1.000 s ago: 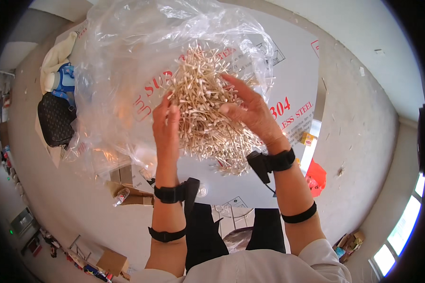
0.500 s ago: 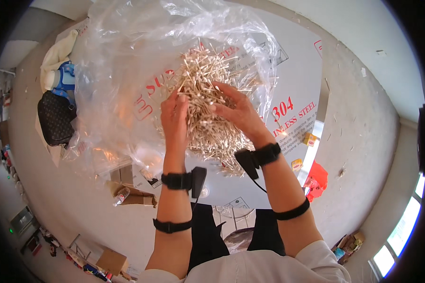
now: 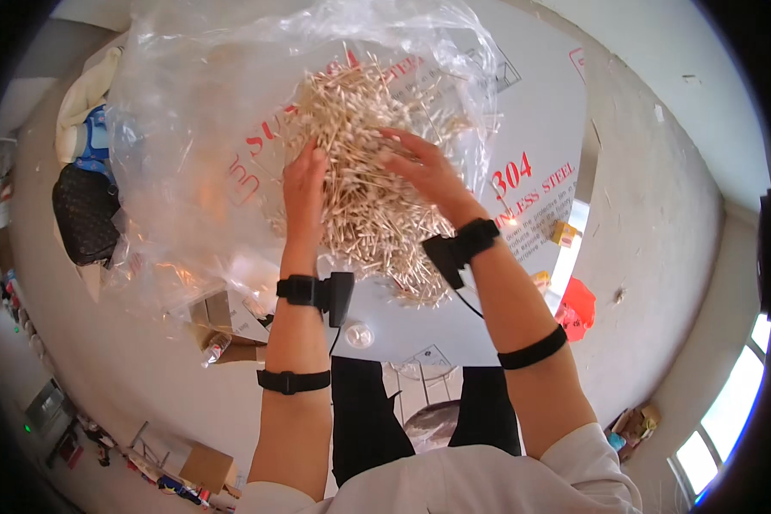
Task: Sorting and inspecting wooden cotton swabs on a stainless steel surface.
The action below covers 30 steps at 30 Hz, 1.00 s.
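Digging spread fingers of left hand (image 3: 304, 184) and right hand (image 3: 424, 171) into loose, light, brittle stick pile (image 3: 368, 180); scoop from beneath fingertips.

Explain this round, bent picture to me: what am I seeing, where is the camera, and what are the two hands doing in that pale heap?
The view comes from a wide fisheye camera worn on a person's head, looking down, so straight edges curve near the rim. No machine is here: the two bare forearms rising from the lower edge are the person's own, each with black straps and a small black unit at the wrist. The left hand and the right hand are both dug into a heap of thin pale sticks. The heap lies on a grey table with red printing, partly inside a big clear plastic bag. Whether either hand grips any sticks cannot be told.
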Available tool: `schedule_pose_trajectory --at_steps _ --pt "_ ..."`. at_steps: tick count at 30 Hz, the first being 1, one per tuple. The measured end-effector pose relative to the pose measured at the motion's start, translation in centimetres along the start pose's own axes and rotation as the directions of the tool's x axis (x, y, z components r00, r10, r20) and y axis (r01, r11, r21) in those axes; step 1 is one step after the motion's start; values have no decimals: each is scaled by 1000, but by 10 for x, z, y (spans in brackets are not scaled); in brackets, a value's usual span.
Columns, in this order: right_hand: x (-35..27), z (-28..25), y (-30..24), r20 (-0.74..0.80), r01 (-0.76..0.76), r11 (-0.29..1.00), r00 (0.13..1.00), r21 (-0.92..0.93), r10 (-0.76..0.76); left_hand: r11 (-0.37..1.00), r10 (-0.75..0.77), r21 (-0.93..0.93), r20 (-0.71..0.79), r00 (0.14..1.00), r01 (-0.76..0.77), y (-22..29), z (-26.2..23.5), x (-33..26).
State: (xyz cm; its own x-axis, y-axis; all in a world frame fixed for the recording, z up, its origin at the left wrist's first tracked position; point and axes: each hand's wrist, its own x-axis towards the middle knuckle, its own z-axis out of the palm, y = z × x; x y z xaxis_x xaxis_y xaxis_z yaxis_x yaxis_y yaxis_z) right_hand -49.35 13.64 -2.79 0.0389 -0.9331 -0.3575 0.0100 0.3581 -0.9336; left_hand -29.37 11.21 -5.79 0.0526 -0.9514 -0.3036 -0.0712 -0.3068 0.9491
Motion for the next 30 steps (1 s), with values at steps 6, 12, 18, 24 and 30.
schedule_pose_trajectory --at_steps 6,12,18,24,30 --pt "-30 32 -46 -137 284 950 944 -132 -301 980 185 95 -136 973 -174 49 10 -31" --pt "-105 20 -49 -178 385 904 891 -187 -416 971 231 74 -64 971 -227 72 24 -102" --pt "-171 -5 26 -372 142 801 922 582 107 833 414 346 127 901 -432 25 66 -160" --pt "-181 -19 60 -375 121 614 876 780 303 728 384 533 203 901 -430 16 84 -159" --pt "-177 -57 42 -592 -83 986 791 145 154 651 437 520 340 833 -554 27 69 -140"
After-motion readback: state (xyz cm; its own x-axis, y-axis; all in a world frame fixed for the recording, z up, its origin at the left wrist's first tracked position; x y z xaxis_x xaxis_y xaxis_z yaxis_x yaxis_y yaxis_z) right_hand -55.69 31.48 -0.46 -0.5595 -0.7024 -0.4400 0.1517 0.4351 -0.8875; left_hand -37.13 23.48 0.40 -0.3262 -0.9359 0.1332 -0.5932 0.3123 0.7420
